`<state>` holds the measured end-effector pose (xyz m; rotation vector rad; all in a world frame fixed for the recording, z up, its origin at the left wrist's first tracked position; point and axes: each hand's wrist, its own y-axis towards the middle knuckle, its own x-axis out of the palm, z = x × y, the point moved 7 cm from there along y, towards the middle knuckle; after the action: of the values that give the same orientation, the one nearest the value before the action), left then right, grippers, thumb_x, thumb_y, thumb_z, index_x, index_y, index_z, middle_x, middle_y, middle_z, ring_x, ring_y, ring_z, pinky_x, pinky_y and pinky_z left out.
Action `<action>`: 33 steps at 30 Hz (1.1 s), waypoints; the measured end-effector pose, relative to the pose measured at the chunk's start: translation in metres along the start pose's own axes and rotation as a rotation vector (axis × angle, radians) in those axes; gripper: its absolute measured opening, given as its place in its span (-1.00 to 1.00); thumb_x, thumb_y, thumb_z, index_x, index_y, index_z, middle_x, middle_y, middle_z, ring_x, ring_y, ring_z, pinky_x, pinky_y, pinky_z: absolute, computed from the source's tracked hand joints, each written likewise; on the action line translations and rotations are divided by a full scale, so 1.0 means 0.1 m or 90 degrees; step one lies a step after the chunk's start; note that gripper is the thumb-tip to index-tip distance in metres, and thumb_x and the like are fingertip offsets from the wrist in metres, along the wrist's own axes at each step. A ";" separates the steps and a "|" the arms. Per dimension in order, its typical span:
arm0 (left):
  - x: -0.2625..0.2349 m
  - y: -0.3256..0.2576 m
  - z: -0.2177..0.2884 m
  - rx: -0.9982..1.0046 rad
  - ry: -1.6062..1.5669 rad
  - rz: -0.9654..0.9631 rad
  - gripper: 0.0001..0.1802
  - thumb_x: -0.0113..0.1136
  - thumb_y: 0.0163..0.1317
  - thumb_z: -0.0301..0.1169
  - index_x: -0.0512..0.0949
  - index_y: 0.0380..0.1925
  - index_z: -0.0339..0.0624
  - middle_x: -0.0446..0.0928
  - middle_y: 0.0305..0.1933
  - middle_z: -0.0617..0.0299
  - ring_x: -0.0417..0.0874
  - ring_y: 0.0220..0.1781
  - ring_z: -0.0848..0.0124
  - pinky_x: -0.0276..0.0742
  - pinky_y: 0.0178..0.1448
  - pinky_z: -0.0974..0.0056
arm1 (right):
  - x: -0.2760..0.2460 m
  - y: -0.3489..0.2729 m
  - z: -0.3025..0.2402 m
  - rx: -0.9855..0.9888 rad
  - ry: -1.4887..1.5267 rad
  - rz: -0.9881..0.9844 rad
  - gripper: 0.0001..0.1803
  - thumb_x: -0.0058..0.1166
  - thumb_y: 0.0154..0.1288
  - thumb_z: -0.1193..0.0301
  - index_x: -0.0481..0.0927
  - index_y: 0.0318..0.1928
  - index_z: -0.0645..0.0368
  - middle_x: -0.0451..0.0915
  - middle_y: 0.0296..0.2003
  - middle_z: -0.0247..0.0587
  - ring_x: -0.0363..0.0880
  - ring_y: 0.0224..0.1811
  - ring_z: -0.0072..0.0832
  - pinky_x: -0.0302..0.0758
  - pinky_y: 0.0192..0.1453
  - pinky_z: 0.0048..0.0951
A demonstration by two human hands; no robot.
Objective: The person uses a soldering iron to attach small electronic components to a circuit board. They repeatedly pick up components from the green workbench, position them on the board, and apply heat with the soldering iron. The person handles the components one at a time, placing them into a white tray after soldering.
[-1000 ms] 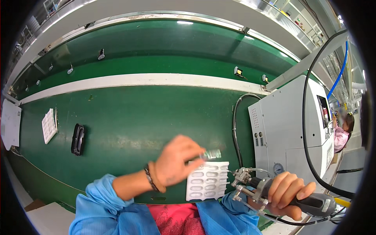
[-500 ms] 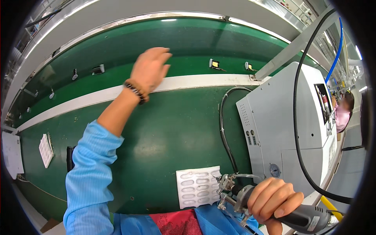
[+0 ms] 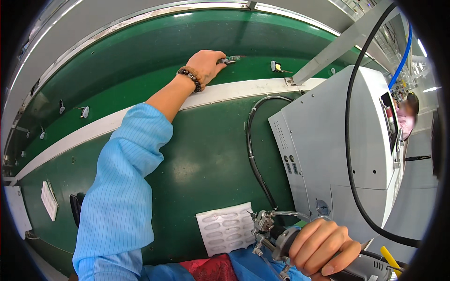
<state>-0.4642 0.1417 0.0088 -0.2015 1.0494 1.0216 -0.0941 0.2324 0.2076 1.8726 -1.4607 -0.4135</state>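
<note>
Left grip (image 3: pixel 206 64) has reached the green strip (image 3: pixel 253 70), pinching a half-hidden part (image 3: pixel 231 59), right grip (image 3: pixel 321 248) clasping a tool (image 3: pixel 282 240).

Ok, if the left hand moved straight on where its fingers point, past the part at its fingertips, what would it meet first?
Probably the white-and-yellow part on the green strip, though depth is hard to judge.

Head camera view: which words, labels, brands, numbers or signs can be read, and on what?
Nothing reads clearly enough to quote.
Round gauge on the gray machine: dial markings too small to read.
Beside the machine's round fittings: any lettering is too small.
Gray handheld tool: no legible lettering.
White tray: no lettering shows.
</note>
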 end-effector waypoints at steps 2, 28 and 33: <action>-0.10 -0.18 0.15 0.022 -0.048 0.043 -0.67 0.33 0.27 -0.27 0.67 -0.05 -0.25 0.68 -0.07 -0.10 0.67 0.03 -0.02 0.57 0.14 0.06 | -0.02 -0.06 0.01 -0.006 0.018 0.026 -0.68 0.36 0.29 0.47 0.38 -0.24 0.21 0.53 -0.62 -0.23 0.54 -0.70 -0.47 0.57 -0.62 -0.47; -0.40 -3.41 1.84 -0.003 -0.227 0.042 -0.59 0.49 -0.03 -0.54 0.68 -0.10 -0.19 0.63 -0.09 0.14 0.58 0.11 0.02 0.53 0.16 0.03 | 0.41 -0.04 0.16 0.063 0.008 -0.071 -0.48 0.43 0.23 0.12 0.36 -0.14 0.12 0.51 -0.54 -0.36 0.51 -0.64 -0.58 0.48 -0.58 -0.56; -0.36 -3.40 1.78 -0.017 -0.256 0.027 -0.58 0.49 -0.06 -0.53 0.68 -0.10 -0.18 0.62 -0.10 0.18 0.58 0.10 0.05 0.51 0.16 0.03 | 0.45 -0.04 0.33 0.094 0.030 -0.086 -0.49 0.43 0.23 0.12 0.38 -0.12 0.10 0.53 -0.54 -0.36 0.52 -0.64 -0.58 0.50 -0.57 -0.56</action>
<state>-0.0939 0.0359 0.0257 0.0068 0.6779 1.0604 -0.0984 0.1793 0.1898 2.0931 -1.3708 -0.3305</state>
